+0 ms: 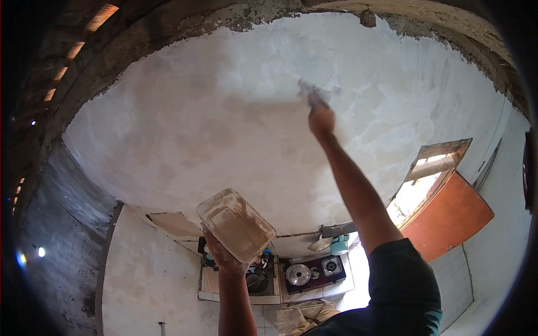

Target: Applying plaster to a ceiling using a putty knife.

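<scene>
My left hand (224, 255) is closed on the side and underside of a shallow rectangular tub (235, 224), whose inside is smeared with pale beige paste. Raised high with the arm stretched out, my right hand (321, 119) is closed on a tool with a greyish flat end (311, 92). Motion smears that tool, but it looks like a putty knife. Its tip is at the surface of the wall (196, 112), which carries patchy white and beige coats with damp-looking areas. Whether the blade presses on the wall I cannot tell.
Below the wall stands a tiled counter with a two-burner stove (319, 274), a round metal lid (297, 274) and a teal pot (339, 245). An orange shutter (448, 218) hangs beside a bright window at right. Rough bare plaster (224, 28) edges the wall's top.
</scene>
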Demonstrator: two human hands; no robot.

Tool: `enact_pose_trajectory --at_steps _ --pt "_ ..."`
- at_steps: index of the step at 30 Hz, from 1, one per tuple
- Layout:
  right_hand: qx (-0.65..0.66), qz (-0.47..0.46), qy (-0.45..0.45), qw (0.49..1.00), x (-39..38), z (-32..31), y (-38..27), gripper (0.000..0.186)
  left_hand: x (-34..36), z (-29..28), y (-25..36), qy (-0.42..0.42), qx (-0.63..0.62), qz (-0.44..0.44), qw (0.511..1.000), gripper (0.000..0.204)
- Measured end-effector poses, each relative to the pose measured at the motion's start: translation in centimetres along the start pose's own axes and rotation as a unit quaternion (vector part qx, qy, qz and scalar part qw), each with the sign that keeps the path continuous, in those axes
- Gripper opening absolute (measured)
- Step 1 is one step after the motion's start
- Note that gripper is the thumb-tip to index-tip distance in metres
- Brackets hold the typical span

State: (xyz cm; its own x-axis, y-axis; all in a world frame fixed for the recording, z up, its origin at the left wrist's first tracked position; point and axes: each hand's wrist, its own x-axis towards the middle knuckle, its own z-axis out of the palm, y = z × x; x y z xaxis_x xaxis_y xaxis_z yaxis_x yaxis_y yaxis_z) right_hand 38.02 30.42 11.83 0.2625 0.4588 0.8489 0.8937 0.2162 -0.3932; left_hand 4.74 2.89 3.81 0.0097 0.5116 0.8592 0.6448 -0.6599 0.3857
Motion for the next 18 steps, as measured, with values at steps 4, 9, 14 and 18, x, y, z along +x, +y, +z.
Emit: enact_pose_trajectory --at_steps 4,9,14,18 --pt "-0.039 -0.071 -0.208 0.975 -10.8 5.4 -4.1 0.052 -0.7 -0.9 -0.3 0.028 -0.026 -0.02 0.999 0.073" --pt "0.268 0.174 -0.379 0.868 -14.5 -1.0 -4.7 0.022 2.2 -0.9 3.5 0.077 -0.573 -0.483 0.658 0.066" --pt "0.537 0.419 -0.233 0.694 -14.8 -19.8 -11.2 0.005 1.2 1.1 2.4 -0.013 -0.603 -0.401 0.69 0.068" --pt "0.497 0.429 -0.195 0.728 -17.6 -24.2 -11.8 0.01 -0.1 2.7 2.6 -0.036 -0.597 -0.397 0.696 0.069"
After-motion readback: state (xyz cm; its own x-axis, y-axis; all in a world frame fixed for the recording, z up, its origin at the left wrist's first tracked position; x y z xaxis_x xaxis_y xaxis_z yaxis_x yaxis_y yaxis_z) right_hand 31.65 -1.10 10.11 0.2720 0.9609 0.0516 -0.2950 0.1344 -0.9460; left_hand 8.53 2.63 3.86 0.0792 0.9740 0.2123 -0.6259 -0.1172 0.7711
